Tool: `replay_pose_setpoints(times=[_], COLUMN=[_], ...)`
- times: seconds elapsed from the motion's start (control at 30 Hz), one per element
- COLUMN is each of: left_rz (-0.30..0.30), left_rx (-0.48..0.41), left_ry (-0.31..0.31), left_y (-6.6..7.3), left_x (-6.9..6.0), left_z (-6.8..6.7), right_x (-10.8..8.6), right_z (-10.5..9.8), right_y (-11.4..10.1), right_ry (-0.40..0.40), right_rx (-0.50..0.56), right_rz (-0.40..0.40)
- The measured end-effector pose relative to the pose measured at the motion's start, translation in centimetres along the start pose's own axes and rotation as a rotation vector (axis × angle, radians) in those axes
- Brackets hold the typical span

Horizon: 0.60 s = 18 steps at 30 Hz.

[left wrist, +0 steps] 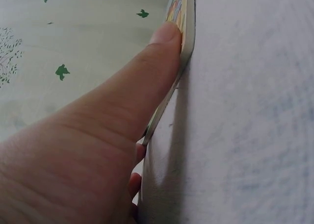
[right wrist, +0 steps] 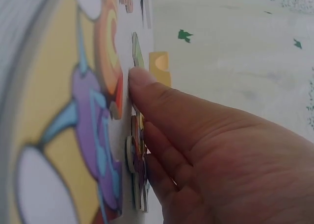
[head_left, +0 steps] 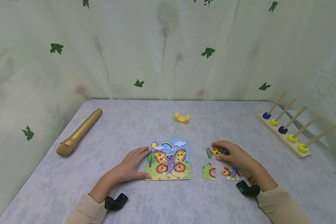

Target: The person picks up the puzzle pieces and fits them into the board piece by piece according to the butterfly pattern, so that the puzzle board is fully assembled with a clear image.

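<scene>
A square puzzle board printed with a butterfly and a rainbow lies flat on the table. My left hand rests at its left side, fingers by the upper left edge. In the left wrist view, the thumb presses on the board's rim. To the right, my right hand reaches over loose puzzle pieces, its thumb and forefinger spread around a pizza-patterned piece. Near it lie a green piece and a butterfly-body piece. Other pieces are partly hidden under the right hand and wrist.
A gold toy microphone lies at the left. A yellow block with a curved notch sits at the back middle. At the right stands a wooden peg rack with blue and yellow beads. A patterned curtain hangs behind the table.
</scene>
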State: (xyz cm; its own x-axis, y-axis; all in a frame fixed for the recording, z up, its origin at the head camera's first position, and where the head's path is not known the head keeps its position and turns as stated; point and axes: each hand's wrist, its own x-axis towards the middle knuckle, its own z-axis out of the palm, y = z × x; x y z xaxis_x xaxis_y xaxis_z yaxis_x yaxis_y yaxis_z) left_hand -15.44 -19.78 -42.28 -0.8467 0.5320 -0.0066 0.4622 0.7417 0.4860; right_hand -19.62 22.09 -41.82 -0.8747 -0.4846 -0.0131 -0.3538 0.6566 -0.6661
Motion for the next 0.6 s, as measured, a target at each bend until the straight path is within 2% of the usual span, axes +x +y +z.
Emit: replay_pose_setpoints(times=[0.27, 0.6], left_rz=[-0.016, -0.008], left_rx=[-0.001, -0.007], left_ry=[-0.003, 0.0], left_y=[0.02, 0.07], left_x=[-0.01, -0.04], left_z=[-0.02, -0.08], right_x=[0.03, 0.07], right_z=[0.09, 0.07], right_y=[-0.02, -0.6], right_ry=[0.012, 0.023], right_rx=[-0.035, -0.064], right_rz=[-0.046, -0.004])
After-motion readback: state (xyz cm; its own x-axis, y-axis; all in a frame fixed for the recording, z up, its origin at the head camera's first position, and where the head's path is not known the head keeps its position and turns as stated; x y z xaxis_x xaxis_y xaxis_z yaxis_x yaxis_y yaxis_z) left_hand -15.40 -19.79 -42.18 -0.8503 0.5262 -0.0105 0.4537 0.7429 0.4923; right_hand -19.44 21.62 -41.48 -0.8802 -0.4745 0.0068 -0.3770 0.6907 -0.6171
